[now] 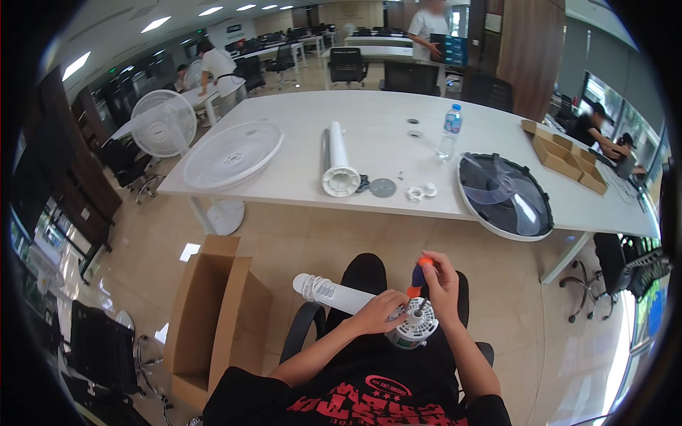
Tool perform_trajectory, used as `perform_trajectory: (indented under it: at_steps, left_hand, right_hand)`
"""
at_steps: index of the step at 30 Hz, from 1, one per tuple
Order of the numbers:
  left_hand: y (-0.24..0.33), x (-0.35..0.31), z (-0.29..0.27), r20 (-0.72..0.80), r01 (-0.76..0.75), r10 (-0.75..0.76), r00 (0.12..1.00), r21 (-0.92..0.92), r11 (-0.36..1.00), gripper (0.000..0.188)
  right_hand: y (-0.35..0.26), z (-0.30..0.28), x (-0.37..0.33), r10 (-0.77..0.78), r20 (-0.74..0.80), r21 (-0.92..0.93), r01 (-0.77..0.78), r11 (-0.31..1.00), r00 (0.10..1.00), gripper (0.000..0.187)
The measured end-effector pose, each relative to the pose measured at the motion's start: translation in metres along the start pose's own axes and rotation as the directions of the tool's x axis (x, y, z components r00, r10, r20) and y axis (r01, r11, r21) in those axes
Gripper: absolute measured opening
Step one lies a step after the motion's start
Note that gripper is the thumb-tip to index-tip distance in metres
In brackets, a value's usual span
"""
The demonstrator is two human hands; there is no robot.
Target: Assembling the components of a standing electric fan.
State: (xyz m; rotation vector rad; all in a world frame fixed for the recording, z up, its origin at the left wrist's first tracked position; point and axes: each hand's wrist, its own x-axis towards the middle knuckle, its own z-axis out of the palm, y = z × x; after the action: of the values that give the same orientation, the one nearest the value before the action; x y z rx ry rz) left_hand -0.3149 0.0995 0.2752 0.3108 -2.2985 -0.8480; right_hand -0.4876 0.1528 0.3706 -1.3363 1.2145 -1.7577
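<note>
Across my lap lies a white fan body, its long tube pointing left with a cord wound round the end. At its right end the round, slotted motor housing faces up between my thighs. My left hand grips the housing's left side, with its fingertips close to the centre. In my right hand is a screwdriver with an orange and purple handle. The screwdriver stands nearly upright, its shaft reaching down to the housing. Its very tip is too small to make out.
On the white table ahead lie a fan grille, a white stand tube, small parts, a water bottle, a fan head with clear blades and a cardboard tray. An open carton stands left of my chair. Other people are farther off.
</note>
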Motion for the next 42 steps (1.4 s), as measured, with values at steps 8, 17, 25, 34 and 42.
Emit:
perform_trajectory:
  at_steps: [8, 17, 25, 34, 42]
  left_hand:
    - [-0.001, 0.015, 0.005, 0.053, -0.064, 0.067, 0.996, -0.057, 0.996, 0.024]
    - [0.0, 0.0, -0.004, 0.06, 0.027, -0.029, 0.998, 0.028, 0.999, 0.024]
    - [-0.006, -0.019, -0.005, -0.036, 0.009, -0.004, 0.999, 0.132, 0.991, 0.026]
    - [0.016, -0.06, -0.03, -0.189, 0.194, -0.157, 0.969, 0.197, 0.961, 0.025]
    - [0.027, -0.089, -0.033, -0.301, 0.267, -0.178, 0.937, 0.288, 0.92, 0.026]
  right_hand:
    - [0.005, -0.012, -0.009, -0.058, -0.068, -0.07, 0.053, 0.996, 0.996, 0.024]
    - [-0.008, 0.007, -0.012, -0.051, 0.026, -0.042, 0.052, 0.998, 0.998, 0.028]
    - [0.003, 0.018, -0.007, -0.139, 0.117, -0.064, 0.147, 0.987, 0.983, 0.022]
    - [-0.008, 0.064, 0.001, 0.054, 0.329, 0.179, -0.118, 0.977, 0.943, 0.021]
    - [-0.004, 0.088, 0.0, -0.145, 0.48, 0.028, 0.15, 0.988, 0.865, 0.024]
